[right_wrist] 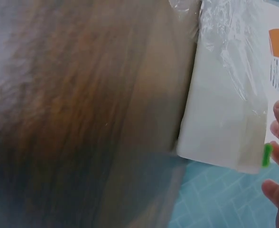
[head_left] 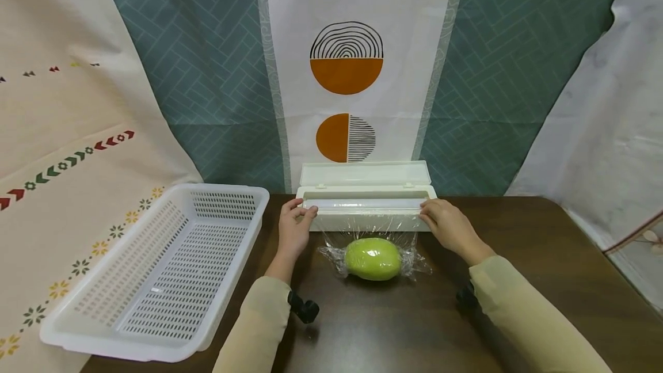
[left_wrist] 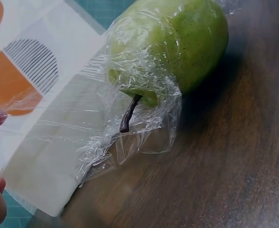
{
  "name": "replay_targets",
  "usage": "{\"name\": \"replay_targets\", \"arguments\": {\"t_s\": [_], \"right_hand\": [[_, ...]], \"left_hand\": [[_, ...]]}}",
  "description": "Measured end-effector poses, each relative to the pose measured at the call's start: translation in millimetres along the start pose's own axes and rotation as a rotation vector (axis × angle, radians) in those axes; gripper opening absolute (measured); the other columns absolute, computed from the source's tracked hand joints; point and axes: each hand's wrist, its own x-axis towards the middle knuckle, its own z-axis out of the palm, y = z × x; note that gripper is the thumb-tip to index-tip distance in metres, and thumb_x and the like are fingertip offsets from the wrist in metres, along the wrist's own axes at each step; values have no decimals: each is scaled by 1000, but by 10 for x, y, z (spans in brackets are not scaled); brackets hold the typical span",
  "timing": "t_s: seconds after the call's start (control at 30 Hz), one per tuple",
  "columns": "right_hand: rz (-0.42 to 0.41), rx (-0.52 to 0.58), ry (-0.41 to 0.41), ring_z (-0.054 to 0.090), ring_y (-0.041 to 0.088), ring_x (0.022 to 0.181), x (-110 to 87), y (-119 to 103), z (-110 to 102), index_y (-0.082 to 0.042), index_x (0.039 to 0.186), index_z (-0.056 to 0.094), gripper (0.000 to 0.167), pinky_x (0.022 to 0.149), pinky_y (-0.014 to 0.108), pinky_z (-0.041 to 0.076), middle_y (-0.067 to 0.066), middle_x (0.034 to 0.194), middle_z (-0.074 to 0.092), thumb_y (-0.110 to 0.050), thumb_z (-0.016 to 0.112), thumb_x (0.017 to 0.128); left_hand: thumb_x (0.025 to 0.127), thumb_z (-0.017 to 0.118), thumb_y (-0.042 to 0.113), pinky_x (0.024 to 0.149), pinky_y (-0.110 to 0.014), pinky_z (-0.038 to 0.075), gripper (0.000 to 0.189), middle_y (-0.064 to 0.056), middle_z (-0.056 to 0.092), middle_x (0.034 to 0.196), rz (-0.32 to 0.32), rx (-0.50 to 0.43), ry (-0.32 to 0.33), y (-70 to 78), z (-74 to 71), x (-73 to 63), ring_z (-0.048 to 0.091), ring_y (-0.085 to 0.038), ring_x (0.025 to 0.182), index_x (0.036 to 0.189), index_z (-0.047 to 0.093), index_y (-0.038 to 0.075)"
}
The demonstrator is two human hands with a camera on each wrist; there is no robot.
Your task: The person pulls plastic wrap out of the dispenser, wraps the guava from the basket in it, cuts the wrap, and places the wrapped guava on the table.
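Note:
A green pear-like fruit (head_left: 373,259) with a dark stem (left_wrist: 128,114) lies on the table, covered in clear plastic wrap (head_left: 339,255). Film runs from it up over the front of a white wrap dispenser box (head_left: 366,222), whose lid (head_left: 365,174) stands raised behind a roll (head_left: 370,204). At the box's left front corner, my left hand (head_left: 294,229) pinches the film's edge between thumb and finger. My right hand (head_left: 449,226) pinches the film at the opposite corner, beside a small green piece (right_wrist: 266,155) on the box end. Some fingers are cut off in both wrist views.
On the left stands a white perforated plastic basket (head_left: 254,229), with nothing visible inside. The dark wooden table (head_left: 383,327) ends at a patterned cloth (head_left: 347,102) hanging right behind the box. Another cloth (head_left: 77,131) hangs on the left.

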Motion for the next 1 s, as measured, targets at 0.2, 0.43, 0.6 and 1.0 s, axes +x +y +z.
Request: {"name": "replay_targets", "arguments": {"t_s": [0.2,0.43,0.6,1.0], "right_hand": [[-44,21,29,62,33,98,-56,-10,-34,-2,95,67,12,87,51,45,14,100,70,-12,66,87],[-8,128,14,62,20,76,-122,-91,-119,-5,92,67,6,67,38,49,7,87,69,-9,65,88],[11,171,9,65,27,88,-164,-141,-155,-1,102,67,14,74,43,52,12,96,69,-7,63,89],[-75,154,60,66,28,88,-164,-158,-200,1,102,69,17,74,42,53,13,96,69,1,65,85]], "left_hand": [[89,66,26,83,-36,44,30,-11,59,112,31,59,15,-9,3,-26,55,-26,104,78,70,-2],[92,62,25,70,-25,45,27,-13,69,84,-13,28,-11,15,5,-85,59,-20,80,82,69,1],[99,48,28,75,-30,51,38,-18,69,85,-59,-51,-85,23,6,-123,65,-24,82,86,65,-3],[83,73,17,67,-22,48,28,-11,66,92,3,-48,-277,78,-22,-186,60,-13,79,104,64,1]]}}
